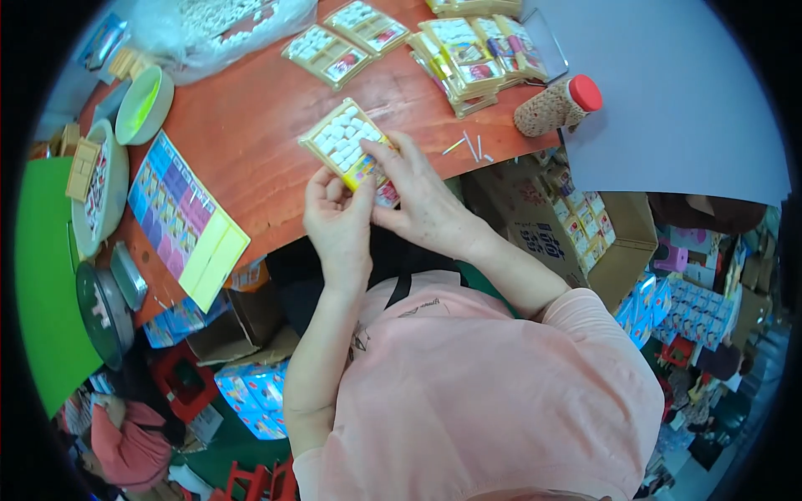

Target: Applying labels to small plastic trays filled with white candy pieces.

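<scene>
Fingers of both hands grip tile pack; pack's near corner hidden.

The flat pack I hold has a glossy clear plastic front over matt white tiles and printed card. The table under it is smooth reddish wood. Right of the pack, a bottle wears rough knitted cloth under a smooth red plastic cap.

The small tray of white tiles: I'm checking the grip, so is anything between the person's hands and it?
Nothing visible. Both hands are already on the tray of white tiles at its near end: the left hand from below, the right hand from the side, fingers over its coloured card. The tray lies on the red-brown table.
</scene>
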